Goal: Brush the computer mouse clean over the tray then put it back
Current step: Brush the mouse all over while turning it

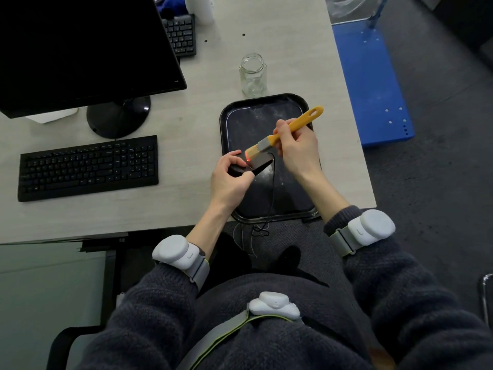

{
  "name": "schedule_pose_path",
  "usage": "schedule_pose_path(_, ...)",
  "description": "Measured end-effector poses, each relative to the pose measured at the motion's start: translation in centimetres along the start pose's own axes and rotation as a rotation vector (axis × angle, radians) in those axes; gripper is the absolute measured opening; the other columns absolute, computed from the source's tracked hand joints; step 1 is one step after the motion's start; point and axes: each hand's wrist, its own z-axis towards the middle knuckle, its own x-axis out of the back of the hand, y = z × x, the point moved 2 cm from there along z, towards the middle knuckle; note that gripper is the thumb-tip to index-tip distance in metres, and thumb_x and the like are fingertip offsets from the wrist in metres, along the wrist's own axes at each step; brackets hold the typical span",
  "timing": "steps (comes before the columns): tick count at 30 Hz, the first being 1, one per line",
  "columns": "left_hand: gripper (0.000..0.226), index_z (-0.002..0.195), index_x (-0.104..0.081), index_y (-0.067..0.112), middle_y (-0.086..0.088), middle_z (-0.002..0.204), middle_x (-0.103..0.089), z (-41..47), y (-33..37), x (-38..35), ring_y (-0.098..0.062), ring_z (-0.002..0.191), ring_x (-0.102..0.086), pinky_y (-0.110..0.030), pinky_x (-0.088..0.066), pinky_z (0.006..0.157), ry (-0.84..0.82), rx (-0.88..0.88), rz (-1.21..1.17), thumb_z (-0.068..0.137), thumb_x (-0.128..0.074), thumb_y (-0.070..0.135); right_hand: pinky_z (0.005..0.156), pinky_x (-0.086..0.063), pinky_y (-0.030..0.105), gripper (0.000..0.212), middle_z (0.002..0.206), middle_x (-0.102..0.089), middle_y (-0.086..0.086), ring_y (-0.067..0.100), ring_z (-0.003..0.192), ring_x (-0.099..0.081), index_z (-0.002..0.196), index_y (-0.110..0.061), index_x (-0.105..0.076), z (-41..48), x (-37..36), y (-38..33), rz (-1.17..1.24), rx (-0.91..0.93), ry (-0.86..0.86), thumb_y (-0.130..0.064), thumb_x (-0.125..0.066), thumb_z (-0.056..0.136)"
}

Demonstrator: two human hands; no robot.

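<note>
My left hand grips a black computer mouse, tilted up over the left edge of the black tray. Its underside faces up and a red sensor light glows on it. Its cable runs down across the tray and off the desk's front edge. My right hand holds a yellow-handled brush. The bristles touch the mouse beside the red light. Pale dust lies on the tray floor.
An empty glass jar stands just behind the tray. A black keyboard lies to the left, with a dark monitor behind it and a second keyboard further back. The desk's right edge is close to the tray.
</note>
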Motion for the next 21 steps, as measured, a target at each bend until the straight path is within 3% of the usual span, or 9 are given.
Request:
schedule_pose_path(4,0.011,0.075,-0.058,0.021,0.002,0.110,-0.062,-0.2,0.0,0.0,-0.013,0.101,-0.059,-0.029,-0.047,0.090,0.008,0.129,-0.129,0.065,-0.058,0.015,0.065,-0.040,0.012,0.024,0.070,-0.057,-0.013,0.000,0.069,-0.056,0.084,-0.017,-0.060,0.1,0.2,0.3,-0.166,0.012,0.075,-0.033,-0.048,0.099)
schedule_pose_path(7,0.005,0.080,-0.056,0.011,-0.005,0.097,-0.057,-0.1,-0.3,-0.1,-0.020,0.095,-0.055,-0.039,-0.052,0.085,0.017,0.385,-0.466,0.082,-0.052,0.010,0.064,-0.038,0.008,0.020,0.071,-0.058,-0.015,0.000,0.071,-0.057,0.086,-0.020,-0.060,0.1,0.7,0.2,-0.090,0.019,0.119,-0.031,-0.049,0.099)
schedule_pose_path(10,0.015,0.092,-0.054,0.010,-0.011,0.098,-0.055,0.0,-0.6,-0.1,-0.028,0.098,-0.056,-0.034,-0.054,0.075,-0.015,0.581,-0.659,0.095,-0.043,0.020,0.069,-0.046,0.020,0.018,0.071,-0.060,-0.009,0.009,0.071,-0.059,0.083,-0.027,-0.060,0.0,0.4,0.1,0.012,0.065,0.095,-0.034,-0.051,0.097)
schedule_pose_path(13,0.028,0.106,-0.056,0.012,-0.011,0.101,-0.060,-0.1,-0.6,-0.4,-0.028,0.083,-0.063,-0.031,-0.055,0.072,-0.018,0.671,-0.648,0.101,-0.040,0.035,0.068,-0.049,0.028,0.018,0.072,-0.061,-0.006,0.011,0.069,-0.059,0.082,-0.026,-0.060,-0.4,0.1,0.0,0.100,0.073,0.030,-0.033,-0.052,0.097)
schedule_pose_path(18,0.034,0.118,-0.050,0.010,-0.009,0.093,-0.061,0.0,-0.8,-0.5,-0.021,0.067,-0.063,-0.023,-0.056,0.052,0.068,0.713,-0.608,0.101,-0.040,0.038,0.065,-0.048,0.027,0.019,0.067,-0.061,-0.009,0.007,0.064,-0.060,0.083,-0.021,-0.062,-1.1,-0.7,1.0,0.040,0.042,-0.123,-0.032,-0.053,0.096)
schedule_pose_path(21,0.037,0.120,-0.049,0.009,-0.009,0.092,-0.061,-0.1,-1.2,-0.1,-0.018,0.057,-0.067,-0.023,-0.055,0.049,0.111,0.727,-0.605,0.101,-0.041,0.039,0.071,-0.051,0.028,0.019,0.071,-0.061,-0.009,0.006,0.070,-0.061,0.087,-0.019,-0.062,-1.0,-0.1,1.6,-0.080,0.054,-0.014,-0.032,-0.052,0.097)
